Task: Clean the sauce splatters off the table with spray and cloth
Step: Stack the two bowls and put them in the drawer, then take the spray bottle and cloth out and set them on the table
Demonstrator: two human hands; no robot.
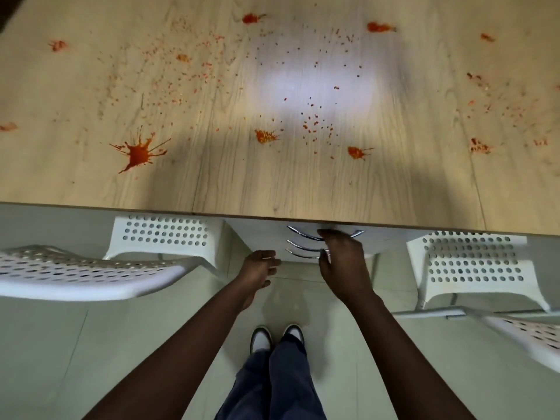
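Sauce splatters (140, 153) mark a pale wood-grain table (230, 189) that fills the upper half of the view: about ten larger red blots, the biggest a starburst at 9 o'clock near the front edge, with fine red specks scattered between them from 10 to 2 o'clock. Two white perforated chairs flank the person standing at 6 o'clock, one chair (91, 274) at 8 o'clock, the other chair (472, 262) at 4 o'clock. Under the table edge sits a white drawer unit (260, 237) with three curved chrome handles (298, 234) stacked one above another. The right hand (344, 262) curls its fingers over the handles; the left hand (259, 269) hangs beside it, fingers loosely bent, holding nothing. Drawer contents cannot be seen
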